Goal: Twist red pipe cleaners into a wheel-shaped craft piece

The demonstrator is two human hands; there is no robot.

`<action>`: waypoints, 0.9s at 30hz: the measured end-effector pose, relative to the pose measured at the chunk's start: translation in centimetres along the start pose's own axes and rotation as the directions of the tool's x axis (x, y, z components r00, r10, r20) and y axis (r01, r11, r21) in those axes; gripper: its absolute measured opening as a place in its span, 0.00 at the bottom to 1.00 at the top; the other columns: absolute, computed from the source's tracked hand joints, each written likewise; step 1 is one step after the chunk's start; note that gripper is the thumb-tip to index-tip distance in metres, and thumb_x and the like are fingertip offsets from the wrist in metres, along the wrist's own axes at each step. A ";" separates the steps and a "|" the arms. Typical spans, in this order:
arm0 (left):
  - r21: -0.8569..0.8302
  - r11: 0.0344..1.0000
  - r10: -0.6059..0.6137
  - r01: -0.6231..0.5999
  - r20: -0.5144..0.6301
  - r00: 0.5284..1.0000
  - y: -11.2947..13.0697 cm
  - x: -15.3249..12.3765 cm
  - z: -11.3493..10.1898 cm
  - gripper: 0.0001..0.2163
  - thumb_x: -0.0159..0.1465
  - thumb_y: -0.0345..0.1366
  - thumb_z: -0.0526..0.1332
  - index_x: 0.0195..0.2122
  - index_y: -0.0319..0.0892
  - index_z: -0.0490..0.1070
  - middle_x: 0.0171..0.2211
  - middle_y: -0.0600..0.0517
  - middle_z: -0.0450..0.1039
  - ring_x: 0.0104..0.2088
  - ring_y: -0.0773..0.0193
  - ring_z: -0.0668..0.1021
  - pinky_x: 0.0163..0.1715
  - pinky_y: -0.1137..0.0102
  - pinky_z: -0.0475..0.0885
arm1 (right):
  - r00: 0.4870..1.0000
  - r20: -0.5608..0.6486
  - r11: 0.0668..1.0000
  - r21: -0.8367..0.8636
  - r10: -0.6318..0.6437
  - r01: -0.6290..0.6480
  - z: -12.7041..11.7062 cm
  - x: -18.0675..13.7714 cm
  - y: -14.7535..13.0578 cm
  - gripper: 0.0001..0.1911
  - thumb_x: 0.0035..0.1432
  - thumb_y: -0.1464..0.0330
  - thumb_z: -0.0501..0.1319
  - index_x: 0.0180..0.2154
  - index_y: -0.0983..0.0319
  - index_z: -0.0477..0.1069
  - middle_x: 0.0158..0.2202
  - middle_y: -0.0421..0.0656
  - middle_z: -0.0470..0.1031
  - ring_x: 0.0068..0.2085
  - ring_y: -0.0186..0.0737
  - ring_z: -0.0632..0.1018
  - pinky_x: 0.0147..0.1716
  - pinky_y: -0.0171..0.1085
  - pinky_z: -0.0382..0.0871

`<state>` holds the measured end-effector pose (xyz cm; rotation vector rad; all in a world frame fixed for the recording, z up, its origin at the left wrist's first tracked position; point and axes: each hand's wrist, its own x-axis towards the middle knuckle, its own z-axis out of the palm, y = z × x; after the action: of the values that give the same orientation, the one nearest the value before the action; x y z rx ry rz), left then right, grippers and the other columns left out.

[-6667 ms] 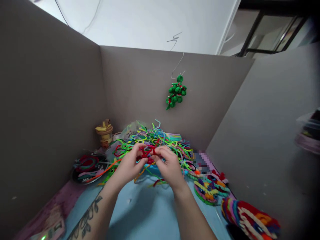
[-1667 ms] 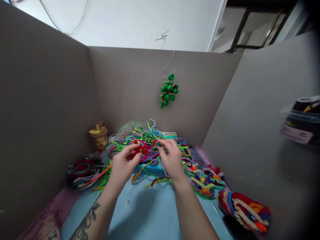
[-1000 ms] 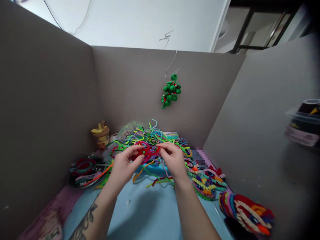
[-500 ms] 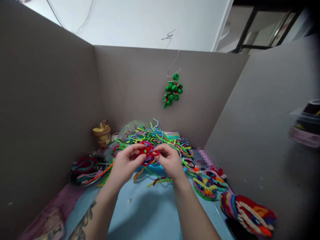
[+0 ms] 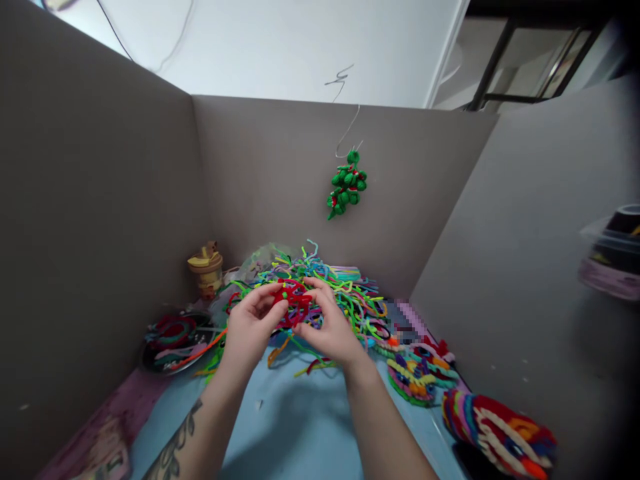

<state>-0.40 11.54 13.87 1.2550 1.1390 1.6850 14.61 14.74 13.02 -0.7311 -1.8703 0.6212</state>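
My left hand (image 5: 254,323) pinches a red fuzzy pipe-cleaner piece (image 5: 296,313) between thumb and fingers. The piece has looped red strands and a small green spot near its left side. My right hand (image 5: 327,323) is at the piece's right side, its thumb apart from the fingers; whether a fingertip touches the red loops is hard to see. Right behind both hands lies a tangled heap of multicoloured pipe cleaners (image 5: 345,280).
A green and red pipe-cleaner ornament (image 5: 347,183) hangs from a wire on the grey back panel (image 5: 270,153). On the left stand a dark bowl (image 5: 150,363) and a yellow-brown cup (image 5: 207,277). Colourful fuzzy pieces (image 5: 413,379) lie right on the blue surface (image 5: 295,407).
My right thumb and fingers have spread apart from their pinch at the red piece's right side. My left hand still pinches the piece, which has shifted slightly.
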 end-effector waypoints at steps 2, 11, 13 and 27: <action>0.014 1.000 0.015 -0.015 -0.014 1.000 0.0 -0.1 0.2 0.17 0.52 0.39 0.66 0.42 0.39 0.72 0.33 0.48 0.77 0.33 0.63 0.78 0.35 0.70 0.73 | 0.999 -0.046 1.000 -0.016 0.011 -0.012 0.7 0.0 0.1 0.17 0.45 0.66 0.67 0.38 0.59 0.67 0.56 0.48 0.59 0.59 0.47 0.61 0.56 0.46 0.56; 0.013 1.000 0.016 -0.016 -0.016 1.000 0.0 -0.2 0.2 0.18 0.51 0.40 0.67 0.42 0.39 0.72 0.33 0.49 0.77 0.32 0.64 0.77 0.33 0.71 0.72 | 0.966 -0.253 0.997 -0.071 -0.051 0.034 1.0 0.1 0.8 0.08 0.57 0.63 0.59 0.35 0.60 0.71 0.46 0.47 0.66 0.50 0.44 0.68 0.51 0.44 0.61; 0.008 1.000 0.004 -0.004 -0.014 1.000 0.0 -0.1 0.1 0.18 0.51 0.39 0.67 0.42 0.39 0.71 0.31 0.50 0.77 0.31 0.65 0.77 0.32 0.72 0.71 | 0.948 -0.317 0.996 -0.083 -0.037 0.011 0.9 0.1 0.9 0.06 0.55 0.64 0.61 0.33 0.60 0.71 0.39 0.44 0.68 0.44 0.41 0.70 0.45 0.41 0.64; 0.073 0.994 0.081 -0.078 -0.041 0.996 -0.1 0.1 0.2 0.15 0.52 0.36 0.65 0.41 0.40 0.72 0.27 0.54 0.73 0.28 0.68 0.75 0.28 0.75 0.70 | 0.976 0.059 0.968 -0.124 -0.211 0.217 1.7 -0.7 -1.3 0.07 0.55 0.70 0.61 0.25 0.60 0.68 0.26 0.39 0.70 0.33 0.35 0.71 0.35 0.35 0.63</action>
<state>-0.23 11.70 13.80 1.3289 1.1994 1.7517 12.95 13.21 12.87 -0.5908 -2.0128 0.3836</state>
